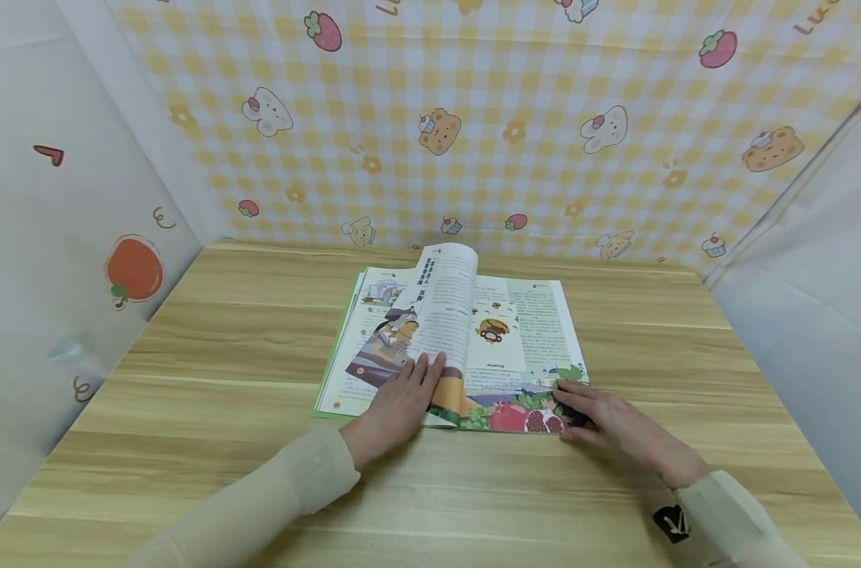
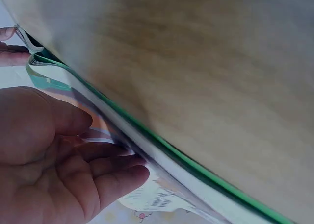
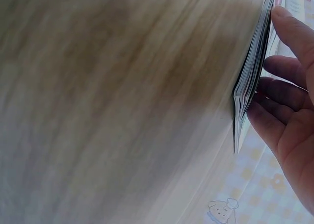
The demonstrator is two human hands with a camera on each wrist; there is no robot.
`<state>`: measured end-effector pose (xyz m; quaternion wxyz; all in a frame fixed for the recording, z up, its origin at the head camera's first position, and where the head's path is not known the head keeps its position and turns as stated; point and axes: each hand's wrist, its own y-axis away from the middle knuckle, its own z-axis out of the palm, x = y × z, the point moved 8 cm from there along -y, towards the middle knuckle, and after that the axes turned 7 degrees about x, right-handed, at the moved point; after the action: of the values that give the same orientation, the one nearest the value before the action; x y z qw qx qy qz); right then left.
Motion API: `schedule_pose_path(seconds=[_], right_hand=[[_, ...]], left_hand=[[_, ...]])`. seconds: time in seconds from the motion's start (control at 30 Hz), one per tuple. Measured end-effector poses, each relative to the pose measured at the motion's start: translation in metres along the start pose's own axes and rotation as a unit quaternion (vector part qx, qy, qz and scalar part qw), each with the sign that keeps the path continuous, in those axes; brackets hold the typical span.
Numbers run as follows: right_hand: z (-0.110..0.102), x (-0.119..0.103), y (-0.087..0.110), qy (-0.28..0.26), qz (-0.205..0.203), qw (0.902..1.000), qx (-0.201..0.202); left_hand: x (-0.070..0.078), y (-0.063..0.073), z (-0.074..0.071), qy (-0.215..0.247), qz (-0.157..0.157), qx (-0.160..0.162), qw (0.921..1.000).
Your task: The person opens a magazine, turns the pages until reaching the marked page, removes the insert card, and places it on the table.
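An open magazine (image 1: 544, 323) lies on the wooden table, its green cover edge (image 2: 162, 141) showing in the left wrist view. One leaf (image 1: 447, 315) is bowed up near the spine and leans over the left page. On the lower part of that leaf rests my left hand (image 1: 399, 402), fingers extended and palm low. My right hand (image 1: 618, 422) lies at the magazine's lower right corner, fingertips on the printed page and thumb by the bottom edge. A white panel with a monkey picture (image 1: 497, 339) sits on the right page.
The wooden table (image 1: 210, 339) spreads around the magazine on all sides. Behind it hangs a yellow checked cloth (image 1: 402, 95) with cartoon animals and strawberries. Pale sheets stand at the left (image 1: 32, 237) and right (image 1: 814, 260) of the table.
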<state>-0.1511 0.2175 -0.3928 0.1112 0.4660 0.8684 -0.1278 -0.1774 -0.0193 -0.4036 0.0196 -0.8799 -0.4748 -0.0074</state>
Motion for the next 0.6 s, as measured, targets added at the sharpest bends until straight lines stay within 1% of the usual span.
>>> schedule_pose_path(seconds=[0.07, 0.17, 0.3, 0.47, 0.6], right_hand=[[0.0, 0.001, 0.0, 0.001, 0.004, 1.0, -0.003], [0.001, 0.001, 0.0, 0.001, 0.01, 0.9999, -0.007], [0.0, 0.0, 0.0, -0.002, 0.008, 0.9999, -0.007], [-0.002, 0.0, 0.0, 0.001, 0.011, 0.9999, -0.003], [-0.003, -0.001, -0.003, 0.004, 0.009, 0.9999, 0.006]], left_hand=[[-0.001, 0.002, -0.001, -0.007, -0.01, 0.003, 0.9999], [0.0, 0.004, -0.001, -0.052, -0.009, 0.005, 0.9986], [0.002, 0.008, -0.002, -0.107, -0.005, 0.012, 0.9942], [0.002, 0.01, -0.003, -0.141, -0.002, 0.01, 0.9899], [0.002, 0.014, -0.006, -0.164, 0.01, 0.016, 0.9862]])
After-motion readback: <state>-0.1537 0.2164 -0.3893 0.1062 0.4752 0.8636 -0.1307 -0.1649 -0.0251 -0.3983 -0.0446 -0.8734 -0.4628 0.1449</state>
